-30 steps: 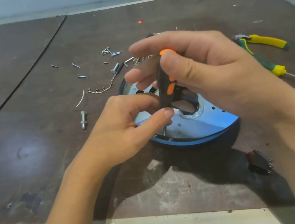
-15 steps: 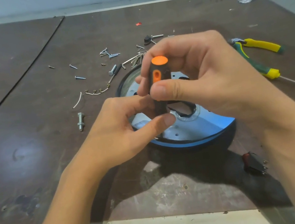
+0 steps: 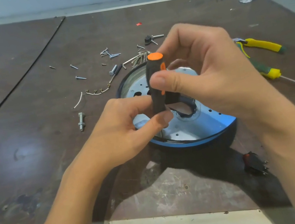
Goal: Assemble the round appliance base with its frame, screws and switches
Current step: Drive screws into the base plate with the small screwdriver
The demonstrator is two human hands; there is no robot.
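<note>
While the head view is the only one I have, it shows the step plainly enough: I judge a screw is being driven into the near rim of the base (image 3: 188,128), which sits open side up on the tabletop (image 3: 32,150) just in front of me. My right hand (image 3: 208,74) is closed round the screwdriver (image 3: 156,87), thumb and fingers pinching its black handle, the orange cap on top, the tool standing nearly upright. My left hand (image 3: 125,133) is curled in a loose pinch at the foot of the handle, thumb and forefinger steadying the shaft; whether it also holds a screw I cannot tell, since the tip is hidden behind the thumb. Next, I think, comes keeping the driver upright and pressed down while the right fingers twist, the left keeping the tip from skating off. As for containers, the base is the only dish-like thing here: inside its black wall lies a pale metal plate with small holes and a dark-edged central opening, nothing loose that I can make out. Spare screws (image 3: 109,53) lie scattered beyond it, a black switch (image 3: 255,164) waits near the front edge to the right, and pliers (image 3: 260,46) rest further right.
</note>
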